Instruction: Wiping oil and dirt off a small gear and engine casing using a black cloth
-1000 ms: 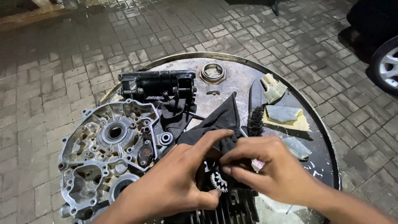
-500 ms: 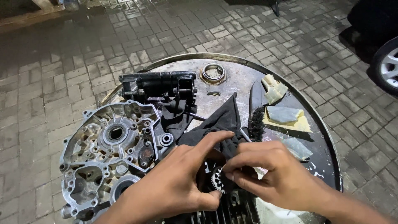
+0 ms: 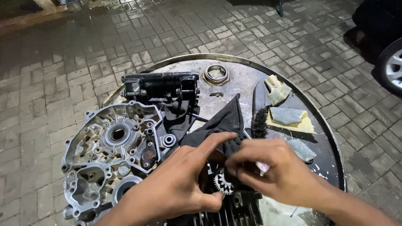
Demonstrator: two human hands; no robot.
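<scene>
Both hands are pinching together, the left hand steadying a small toothed gear between them while the right hand is pressing a black rag onto it, apparently mid-wipe, with the grimy aluminium crankcase half left of them looking uncleaned.

I see outdoor ground of grey rectangular paving bricks, wet and shiny twd top left, lit by artificial light, darker at the far edges. Work surface is a round, stained metal drum-top table w/ raised rim. Top right: dark car body w/ a silver alloy wheel. Top left: low kerb strip, partly blurred.
</scene>
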